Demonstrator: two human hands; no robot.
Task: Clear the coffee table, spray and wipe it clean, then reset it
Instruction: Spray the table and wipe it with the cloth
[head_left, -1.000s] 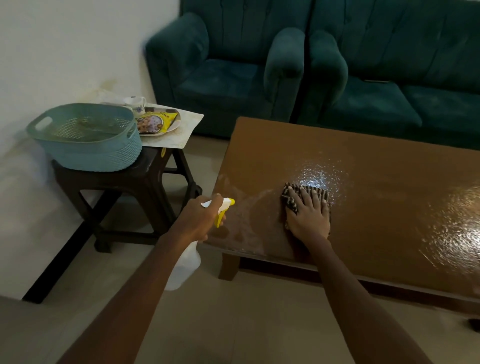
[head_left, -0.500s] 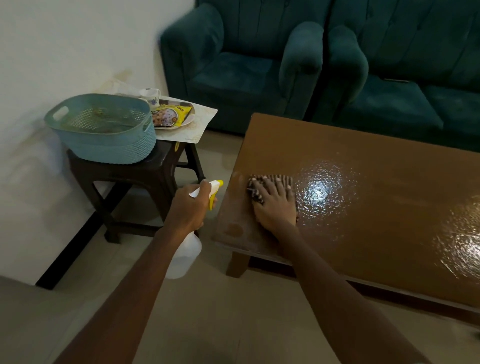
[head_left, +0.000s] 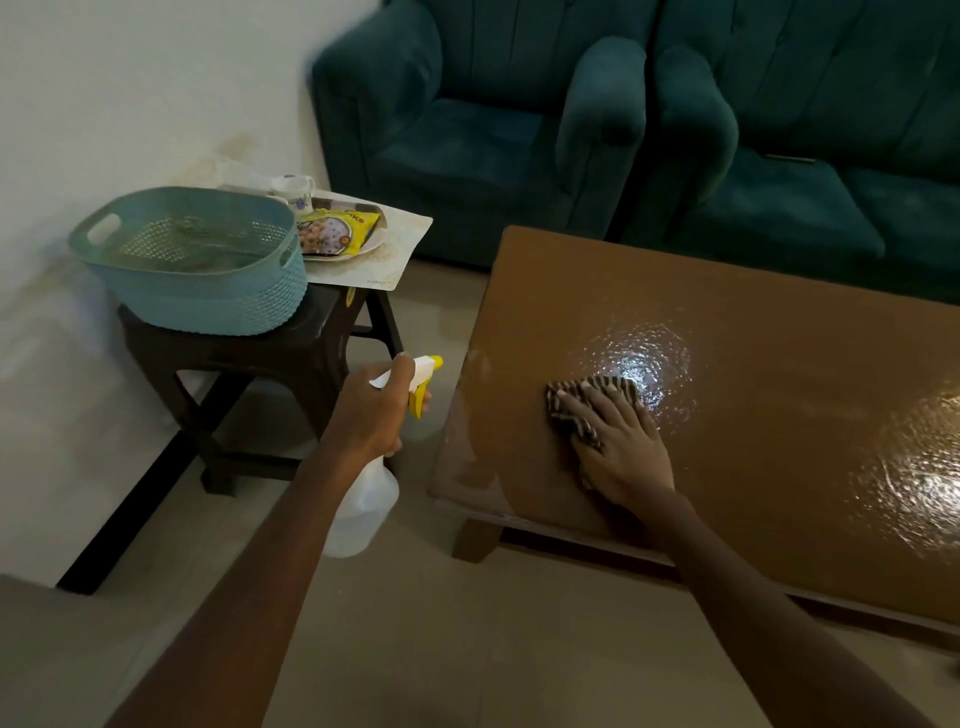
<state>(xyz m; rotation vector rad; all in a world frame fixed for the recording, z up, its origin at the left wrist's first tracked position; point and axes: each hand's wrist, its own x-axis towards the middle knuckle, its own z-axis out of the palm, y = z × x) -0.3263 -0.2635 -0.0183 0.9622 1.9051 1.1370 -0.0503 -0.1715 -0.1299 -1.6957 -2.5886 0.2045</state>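
The brown coffee table fills the right half of the view, its top glossy and wet, with pale streaks near its left end. My right hand lies flat with straight fingers on a striped brown cloth, pressing it onto the tabletop near the left end. My left hand grips the neck of a white spray bottle with a yellow trigger, held over the floor just left of the table.
A dark stool at the left carries a teal basket, a place mat, a plate with a yellow snack packet and a white cup. Green sofas stand behind the table. A white wall is at the left.
My right hand slid the cloth left toward the table's end, then back right near the bright reflection. The left hand kept holding the spray bottle beside the table.
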